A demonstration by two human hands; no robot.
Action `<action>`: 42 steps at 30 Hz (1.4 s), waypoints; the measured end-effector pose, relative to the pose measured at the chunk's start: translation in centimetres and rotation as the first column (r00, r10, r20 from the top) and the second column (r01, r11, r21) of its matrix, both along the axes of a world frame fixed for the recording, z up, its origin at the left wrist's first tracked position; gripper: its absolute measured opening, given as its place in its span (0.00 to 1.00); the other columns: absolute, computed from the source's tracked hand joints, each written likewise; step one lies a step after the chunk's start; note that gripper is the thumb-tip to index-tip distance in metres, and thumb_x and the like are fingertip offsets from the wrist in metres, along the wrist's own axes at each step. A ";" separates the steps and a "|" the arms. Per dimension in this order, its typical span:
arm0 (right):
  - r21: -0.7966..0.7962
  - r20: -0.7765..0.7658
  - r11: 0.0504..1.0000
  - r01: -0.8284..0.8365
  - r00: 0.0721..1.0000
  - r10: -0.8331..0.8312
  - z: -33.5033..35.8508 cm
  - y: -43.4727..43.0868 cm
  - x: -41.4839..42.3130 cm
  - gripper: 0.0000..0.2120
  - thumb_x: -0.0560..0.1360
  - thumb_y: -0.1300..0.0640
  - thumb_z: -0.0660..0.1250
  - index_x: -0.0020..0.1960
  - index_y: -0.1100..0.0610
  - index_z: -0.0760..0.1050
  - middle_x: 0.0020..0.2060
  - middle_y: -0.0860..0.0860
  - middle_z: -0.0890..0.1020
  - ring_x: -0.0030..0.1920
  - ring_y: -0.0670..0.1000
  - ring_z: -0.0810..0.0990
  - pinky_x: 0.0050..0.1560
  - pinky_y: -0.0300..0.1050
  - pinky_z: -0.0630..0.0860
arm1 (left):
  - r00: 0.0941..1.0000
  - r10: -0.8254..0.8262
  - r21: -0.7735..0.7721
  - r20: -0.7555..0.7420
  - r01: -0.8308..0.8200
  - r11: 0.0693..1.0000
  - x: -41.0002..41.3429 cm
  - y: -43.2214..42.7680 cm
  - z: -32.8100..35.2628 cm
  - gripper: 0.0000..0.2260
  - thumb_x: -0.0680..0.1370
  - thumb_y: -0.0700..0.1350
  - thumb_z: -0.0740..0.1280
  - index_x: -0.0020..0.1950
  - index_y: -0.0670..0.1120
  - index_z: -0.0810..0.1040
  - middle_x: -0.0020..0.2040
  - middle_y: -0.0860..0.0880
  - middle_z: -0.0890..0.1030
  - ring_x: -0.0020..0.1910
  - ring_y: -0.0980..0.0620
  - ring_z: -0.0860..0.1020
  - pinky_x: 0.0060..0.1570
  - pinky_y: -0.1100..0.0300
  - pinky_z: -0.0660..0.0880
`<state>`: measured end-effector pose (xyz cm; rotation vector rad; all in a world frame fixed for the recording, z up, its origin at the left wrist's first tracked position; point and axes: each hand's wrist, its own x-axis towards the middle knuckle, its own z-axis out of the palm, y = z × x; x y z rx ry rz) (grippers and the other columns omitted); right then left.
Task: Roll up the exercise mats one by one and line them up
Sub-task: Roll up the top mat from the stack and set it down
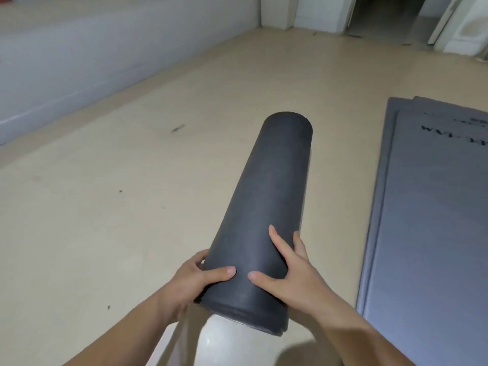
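Note:
A dark grey rolled-up exercise mat (269, 196) points away from me, held above the beige floor by its near end. My left hand (195, 281) grips the roll's left side, thumb on top and fingers curled underneath. My right hand (285, 270) wraps the right side, thumb and fingers spread over the roll. To the right, flat grey mats (427, 207) lie stacked on the floor, the top one bearing dark lettering near its far end.
Beige floor (132, 207) stretches to the left and ahead. A low white ledge or wall base (79, 64) runs along the far left. A dark doorway (385, 14) with white frames stands at the far right corner.

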<state>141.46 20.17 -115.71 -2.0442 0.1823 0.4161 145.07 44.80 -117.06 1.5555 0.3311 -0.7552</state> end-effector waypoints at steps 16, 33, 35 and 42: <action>-0.298 0.076 0.895 -0.331 0.927 0.368 0.8 14.9 8.6 0.30 0.77 0.40 0.71 0.74 0.25 0.62 0.80 0.40 0.47 0.79 0.49 0.47 0.73 0.46 0.62 | 0.884 -0.356 0.705 0.303 0.043 0.708 -0.2 9.3 2.7 0.45 0.65 0.65 0.70 0.81 0.54 0.65 0.66 0.58 0.72 0.67 0.55 0.74 0.63 0.56 0.77; -0.405 0.031 0.907 -0.121 0.989 0.146 -1.1 22.6 11.0 0.39 0.73 0.25 0.63 0.78 0.26 0.48 0.77 0.55 0.53 0.76 0.60 0.65 0.67 0.59 0.74 | 0.899 -0.420 0.823 0.122 0.145 0.550 5.1 16.6 2.4 0.64 0.58 0.74 0.77 0.86 0.54 0.51 0.79 0.52 0.59 0.79 0.48 0.55 0.75 0.49 0.68; -0.555 0.141 0.818 -0.154 0.951 0.275 -0.5 22.2 12.1 0.41 0.71 0.23 0.63 0.79 0.33 0.55 0.82 0.50 0.39 0.83 0.57 0.45 0.69 0.60 0.72 | 0.906 -0.404 0.861 0.123 0.105 0.498 5.3 15.3 2.6 0.58 0.58 0.76 0.75 0.80 0.51 0.60 0.73 0.54 0.67 0.71 0.49 0.64 0.68 0.51 0.74; -0.503 0.128 0.799 -0.329 0.886 0.446 -1.2 20.0 13.4 0.34 0.77 0.32 0.66 0.79 0.30 0.58 0.83 0.42 0.40 0.81 0.45 0.37 0.69 0.56 0.71 | 0.919 -0.334 0.838 0.209 0.008 0.546 4.4 15.9 -0.4 0.62 0.58 0.78 0.73 0.86 0.56 0.53 0.81 0.61 0.61 0.75 0.52 0.61 0.70 0.52 0.71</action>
